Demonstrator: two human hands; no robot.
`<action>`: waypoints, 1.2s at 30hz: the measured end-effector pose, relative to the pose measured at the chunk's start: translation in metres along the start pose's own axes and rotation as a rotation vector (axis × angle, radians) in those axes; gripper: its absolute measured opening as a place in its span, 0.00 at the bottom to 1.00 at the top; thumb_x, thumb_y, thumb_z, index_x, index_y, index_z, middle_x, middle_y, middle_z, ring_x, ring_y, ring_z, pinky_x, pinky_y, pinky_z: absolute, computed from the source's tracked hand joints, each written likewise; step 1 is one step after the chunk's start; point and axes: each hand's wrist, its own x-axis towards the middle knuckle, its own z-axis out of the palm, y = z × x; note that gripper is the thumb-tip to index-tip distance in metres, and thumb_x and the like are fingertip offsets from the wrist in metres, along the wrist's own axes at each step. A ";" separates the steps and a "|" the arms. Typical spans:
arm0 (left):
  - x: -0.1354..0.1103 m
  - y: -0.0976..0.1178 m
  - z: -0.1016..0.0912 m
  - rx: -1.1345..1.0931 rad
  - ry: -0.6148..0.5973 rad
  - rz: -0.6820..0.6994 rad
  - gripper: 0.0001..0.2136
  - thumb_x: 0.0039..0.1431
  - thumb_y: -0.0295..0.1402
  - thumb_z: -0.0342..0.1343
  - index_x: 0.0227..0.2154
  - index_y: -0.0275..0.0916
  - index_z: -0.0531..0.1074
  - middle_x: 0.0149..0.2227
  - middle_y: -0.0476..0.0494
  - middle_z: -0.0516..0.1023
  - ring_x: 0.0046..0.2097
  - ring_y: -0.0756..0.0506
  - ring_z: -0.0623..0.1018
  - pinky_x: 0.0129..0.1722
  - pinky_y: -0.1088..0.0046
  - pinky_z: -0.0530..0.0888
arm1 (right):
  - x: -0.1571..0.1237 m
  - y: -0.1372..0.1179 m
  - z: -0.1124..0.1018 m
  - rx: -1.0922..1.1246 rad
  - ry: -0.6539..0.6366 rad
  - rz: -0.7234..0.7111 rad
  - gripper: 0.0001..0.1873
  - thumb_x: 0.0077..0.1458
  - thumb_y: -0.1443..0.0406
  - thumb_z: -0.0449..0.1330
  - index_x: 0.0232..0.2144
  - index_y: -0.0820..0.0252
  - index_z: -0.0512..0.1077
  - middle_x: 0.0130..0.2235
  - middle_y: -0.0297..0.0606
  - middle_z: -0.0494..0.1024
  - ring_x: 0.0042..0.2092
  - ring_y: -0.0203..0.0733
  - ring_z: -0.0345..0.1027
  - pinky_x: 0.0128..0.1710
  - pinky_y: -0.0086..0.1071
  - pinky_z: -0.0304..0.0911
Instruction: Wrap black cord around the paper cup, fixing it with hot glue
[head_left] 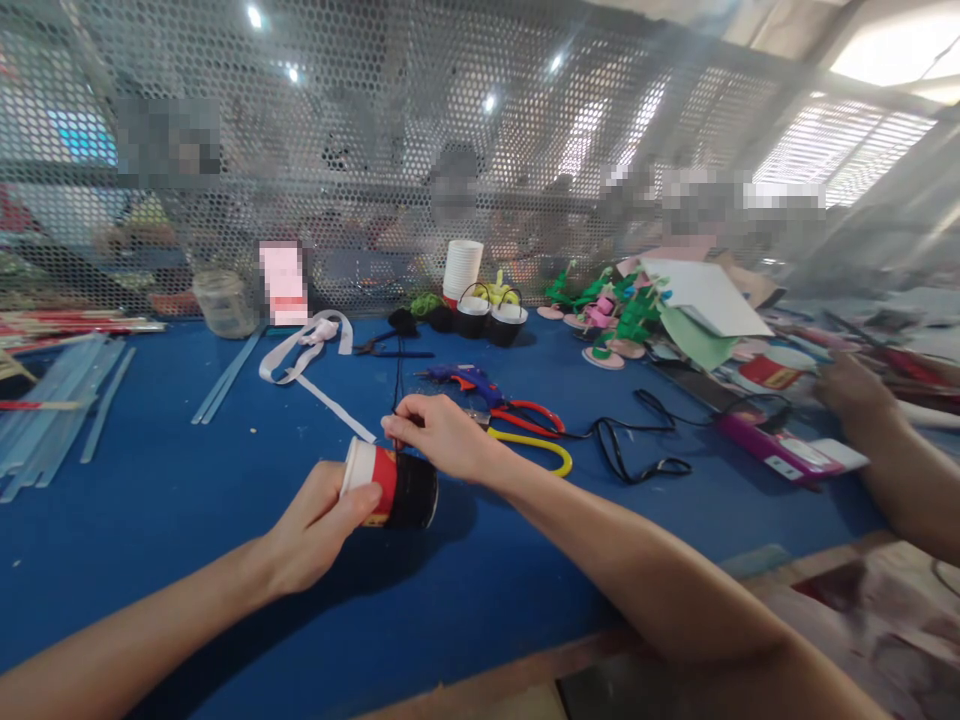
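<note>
My left hand (319,525) is wrapped around a paper cup (384,482), tilted onto its side with its white rim to the left. Black yarn (416,492) covers the cup's base end, while a red and white band stays bare. Above the cup, my right hand (442,437) pinches the black strand between thumb and fingers. From there the strand runs back toward a black yarn ball (403,322). Close beyond my right hand lie a blue glue gun (469,382) and scissors (555,450) with red and yellow handles.
White ribbon (281,372), pliers (390,351) and glue sticks (64,410) lie left and behind. Stacked cups (463,268), two small black buckets (506,325) and green figures (637,320) stand farther back. Right are a purple power strip (780,450), its cord, and another person's hand (859,395).
</note>
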 end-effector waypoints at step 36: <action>0.011 -0.001 -0.003 -0.421 0.137 -0.248 0.07 0.41 0.33 0.49 0.17 0.34 0.66 0.15 0.52 0.66 0.20 0.53 0.63 0.20 0.79 0.59 | 0.004 0.007 -0.007 -0.147 0.057 0.028 0.20 0.50 0.55 0.47 0.19 0.64 0.66 0.21 0.34 0.68 0.24 0.32 0.59 0.24 0.26 0.52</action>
